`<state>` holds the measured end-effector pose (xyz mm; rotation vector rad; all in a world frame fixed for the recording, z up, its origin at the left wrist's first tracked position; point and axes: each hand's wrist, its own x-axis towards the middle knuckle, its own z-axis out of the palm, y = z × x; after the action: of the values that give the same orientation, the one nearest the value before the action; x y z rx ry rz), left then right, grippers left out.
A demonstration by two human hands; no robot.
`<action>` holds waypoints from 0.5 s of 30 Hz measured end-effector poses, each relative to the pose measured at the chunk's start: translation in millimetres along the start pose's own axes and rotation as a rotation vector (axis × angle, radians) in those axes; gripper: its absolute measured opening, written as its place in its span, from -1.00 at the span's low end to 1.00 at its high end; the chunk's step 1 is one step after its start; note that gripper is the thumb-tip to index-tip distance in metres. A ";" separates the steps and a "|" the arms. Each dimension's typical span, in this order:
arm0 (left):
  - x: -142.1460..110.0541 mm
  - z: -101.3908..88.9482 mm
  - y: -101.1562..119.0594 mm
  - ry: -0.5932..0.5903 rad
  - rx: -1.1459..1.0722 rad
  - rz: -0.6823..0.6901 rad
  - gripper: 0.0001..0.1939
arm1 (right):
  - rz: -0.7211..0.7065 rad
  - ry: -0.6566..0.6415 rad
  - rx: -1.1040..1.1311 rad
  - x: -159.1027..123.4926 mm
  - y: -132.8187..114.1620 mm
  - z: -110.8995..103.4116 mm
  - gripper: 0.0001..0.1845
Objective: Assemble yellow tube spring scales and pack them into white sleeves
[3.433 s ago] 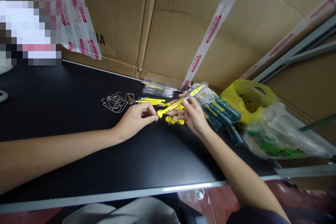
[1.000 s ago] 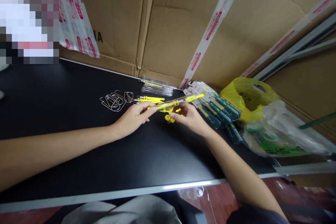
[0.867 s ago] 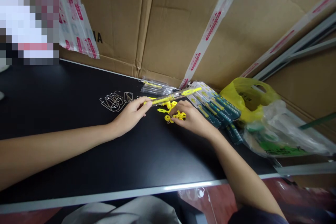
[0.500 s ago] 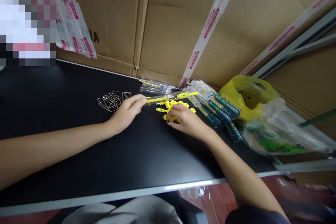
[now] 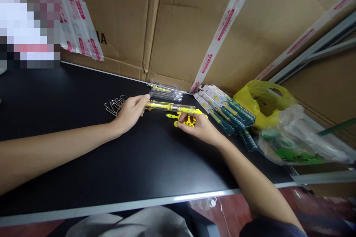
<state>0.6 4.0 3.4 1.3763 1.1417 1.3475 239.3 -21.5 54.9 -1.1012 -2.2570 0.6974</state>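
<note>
My left hand [image 5: 130,111] is closed on the left end of a clear tube with a yellow tool inside [image 5: 169,107], held level just above the black table [image 5: 83,144]. My right hand [image 5: 199,127] lies to the right of it, fingers curled over a small pile of yellow plastic pieces [image 5: 185,120] and pinching one of them. Behind the tube lie a few more clear tubes [image 5: 167,93] near the cardboard wall.
Several bent wire hooks [image 5: 112,103] lie left of my left hand. Green and white packaged cards [image 5: 225,109] fan out to the right, beside a yellow plastic bag [image 5: 264,105] and clear bags [image 5: 300,140]. Taped cardboard boxes [image 5: 180,26] wall the back. The table's metal front edge [image 5: 139,204] runs near me.
My right hand let go of the tube and dropped onto the yellow pieces. My left hand carried the tube left and back, levelling it over the table.
</note>
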 end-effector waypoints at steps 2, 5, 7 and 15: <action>3.2 -1.6 -0.8 0.017 -0.021 -0.012 -0.66 | 0.039 0.023 0.119 0.9 -1.6 0.3 -0.88; 6.5 -3.2 -1.9 0.049 -0.048 -0.033 -0.69 | 0.096 0.086 0.326 2.1 -3.1 -1.2 -0.77; 7.5 -3.5 -2.4 0.061 -0.065 -0.039 -0.70 | 0.124 0.110 0.447 2.8 -2.3 -3.0 -0.69; 7.1 -1.9 -0.6 0.081 -0.099 -0.042 -0.70 | 0.099 0.183 0.702 4.3 0.8 -8.0 -0.72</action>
<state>-1.4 11.0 4.4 1.2300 1.1350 1.4215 242.7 -15.8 61.2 -0.8733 -1.6031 1.2463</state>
